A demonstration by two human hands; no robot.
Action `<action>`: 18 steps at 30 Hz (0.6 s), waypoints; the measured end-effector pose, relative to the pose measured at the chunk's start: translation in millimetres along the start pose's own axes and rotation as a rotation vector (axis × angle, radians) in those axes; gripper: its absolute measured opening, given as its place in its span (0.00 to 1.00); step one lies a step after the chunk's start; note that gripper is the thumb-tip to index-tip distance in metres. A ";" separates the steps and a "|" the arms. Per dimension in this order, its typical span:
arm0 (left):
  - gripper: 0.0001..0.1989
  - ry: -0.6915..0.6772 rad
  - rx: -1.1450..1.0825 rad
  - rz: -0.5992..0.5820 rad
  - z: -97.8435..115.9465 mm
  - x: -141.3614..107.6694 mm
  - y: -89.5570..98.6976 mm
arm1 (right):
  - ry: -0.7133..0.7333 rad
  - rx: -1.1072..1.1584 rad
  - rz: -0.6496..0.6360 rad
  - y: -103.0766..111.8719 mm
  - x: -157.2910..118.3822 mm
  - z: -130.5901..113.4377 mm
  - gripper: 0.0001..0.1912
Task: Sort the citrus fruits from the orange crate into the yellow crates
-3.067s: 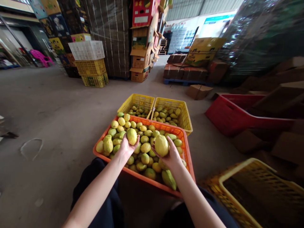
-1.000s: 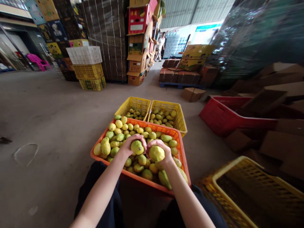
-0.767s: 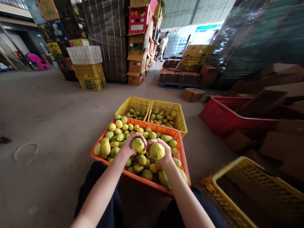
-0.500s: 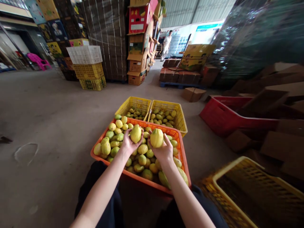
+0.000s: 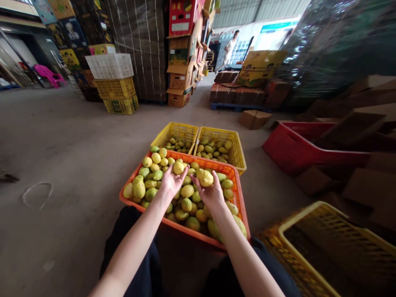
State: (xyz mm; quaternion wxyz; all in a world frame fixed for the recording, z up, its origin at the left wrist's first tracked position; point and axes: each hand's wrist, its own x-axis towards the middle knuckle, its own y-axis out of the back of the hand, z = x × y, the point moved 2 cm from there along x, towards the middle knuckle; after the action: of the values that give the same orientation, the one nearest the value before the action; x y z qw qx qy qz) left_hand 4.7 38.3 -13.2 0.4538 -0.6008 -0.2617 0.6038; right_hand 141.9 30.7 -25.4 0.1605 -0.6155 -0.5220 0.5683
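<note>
My left hand (image 5: 172,182) holds a yellow papaya (image 5: 178,167) on its upturned fingers, above the far half of an orange crate (image 5: 198,240). Beside it, my right hand (image 5: 213,194) cradles another ribbed yellow papaya (image 5: 204,177), with the thumb and fingers around its sides. Both hands are apart from each other. Under them the crate is filled with many green and yellow papayas (image 5: 187,191). A larger lumpy one (image 5: 139,187) lies at the left edge.
Two yellow crates (image 5: 220,131) with more fruit touch the orange crate's far side. To the right stand a red crate (image 5: 309,153) and a yellow basket (image 5: 318,206). Stacked cartons (image 5: 179,78) and a blue pallet (image 5: 232,107) are farther back. A person (image 5: 230,47) walks in the background.
Both papayas have been turned in my hands, so other sides of them show. The person in the background has moved right, and the view has shifted slightly.
</note>
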 end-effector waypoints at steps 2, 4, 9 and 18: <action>0.20 -0.005 -0.003 0.006 -0.7 -0.9 0.1 | -0.008 -0.013 0.014 1.2 0.7 -0.1 0.15; 0.20 -0.012 -0.001 0.002 -1.5 -0.3 0.8 | -0.021 -0.043 0.026 2.5 1.7 0.1 0.13; 0.19 0.002 0.012 0.002 -2.1 1.0 3.6 | 0.028 -0.149 0.041 3.1 2.4 1.2 0.04; 0.13 0.096 0.245 -0.034 -2.3 -9.3 -1.0 | 0.075 -0.180 -0.080 -2.6 -3.4 -3.9 0.10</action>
State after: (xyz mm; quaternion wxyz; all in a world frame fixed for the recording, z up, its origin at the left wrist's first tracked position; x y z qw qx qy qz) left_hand 5.9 30.1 -8.1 0.5460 -0.5646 -0.1742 0.5940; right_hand 144.7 30.5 -20.3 0.1465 -0.6270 -0.5887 0.4888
